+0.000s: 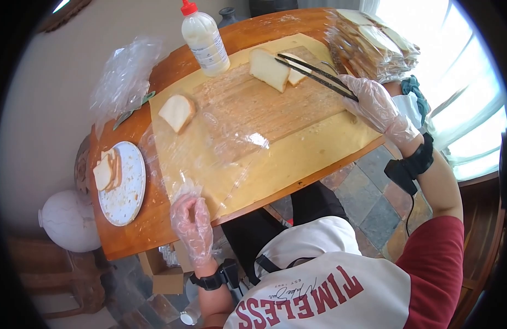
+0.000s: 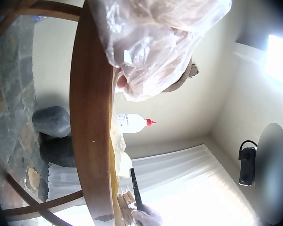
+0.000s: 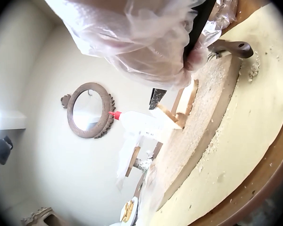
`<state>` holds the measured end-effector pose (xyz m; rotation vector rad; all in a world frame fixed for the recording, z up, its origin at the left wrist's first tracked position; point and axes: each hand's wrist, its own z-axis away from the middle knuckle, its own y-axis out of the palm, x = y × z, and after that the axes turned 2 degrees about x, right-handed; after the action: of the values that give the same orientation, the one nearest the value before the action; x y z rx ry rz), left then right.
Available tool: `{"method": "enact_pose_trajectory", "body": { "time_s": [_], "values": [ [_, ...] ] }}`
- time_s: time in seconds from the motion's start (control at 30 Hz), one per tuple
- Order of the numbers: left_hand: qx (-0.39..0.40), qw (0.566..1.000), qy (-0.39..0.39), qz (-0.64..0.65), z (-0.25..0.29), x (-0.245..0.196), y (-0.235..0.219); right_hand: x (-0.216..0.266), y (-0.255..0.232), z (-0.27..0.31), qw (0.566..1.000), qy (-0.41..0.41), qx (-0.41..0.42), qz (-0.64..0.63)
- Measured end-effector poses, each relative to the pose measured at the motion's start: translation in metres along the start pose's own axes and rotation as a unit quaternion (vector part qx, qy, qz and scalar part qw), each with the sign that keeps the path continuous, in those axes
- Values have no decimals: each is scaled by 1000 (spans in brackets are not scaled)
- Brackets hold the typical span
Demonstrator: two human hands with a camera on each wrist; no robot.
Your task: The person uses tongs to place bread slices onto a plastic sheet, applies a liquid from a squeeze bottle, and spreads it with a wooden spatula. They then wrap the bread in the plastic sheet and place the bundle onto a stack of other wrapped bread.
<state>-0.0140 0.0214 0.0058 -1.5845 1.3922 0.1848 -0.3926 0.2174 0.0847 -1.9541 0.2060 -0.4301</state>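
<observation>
My gloved right hand (image 1: 377, 104) grips black tongs (image 1: 319, 77). The tips of the tongs lie over two bread slices (image 1: 268, 69) on the wooden board (image 1: 297, 112); one slice leans on the other. At the near left edge of the table, my gloved left hand (image 1: 193, 225) has its fingers curled, pinching the edge of a clear plastic bag (image 1: 231, 140). That bag spreads across the board and the yellow sheet (image 1: 270, 172). Another bread slice (image 1: 176, 113) lies at its far left end. In the left wrist view, the glove (image 2: 155, 47) hides most of the fingers.
A white bottle with a red cap (image 1: 205, 44) stands behind the board. Bagged slices (image 1: 374, 41) are piled at the back right. A white plate (image 1: 134, 192) with slices sits at left, below crumpled plastic (image 1: 124, 74). A dark handle (image 3: 236, 48) lies beside the board.
</observation>
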Motion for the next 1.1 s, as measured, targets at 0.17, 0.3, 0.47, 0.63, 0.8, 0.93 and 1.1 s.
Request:
{"method": "enact_pose_trajectory", "body": {
  "time_s": [0.17,0.3,0.47,0.63,0.8,0.93,1.1],
  "values": [
    [-3,1000,4,3,-1,-1,0,31,2,7,999,-42,5,0],
    [-1,1000,0,10,0,-1,0,58,3,2,992,-4,117,35],
    [8,1000,14,0,1,1,-4,77,11,-6,987,-24,150,41],
    [2,1000,6,10,1,1,-3,96,13,-30,988,-79,124,48],
    [6,1000,2,-5,1,1,-5,102,27,-55,991,-54,113,52],
    [4,1000,4,9,0,-2,-5,95,30,-65,990,-16,115,82],
    [5,1000,-3,13,1,-2,-5,86,28,-62,992,-26,84,92]
  ]
}}
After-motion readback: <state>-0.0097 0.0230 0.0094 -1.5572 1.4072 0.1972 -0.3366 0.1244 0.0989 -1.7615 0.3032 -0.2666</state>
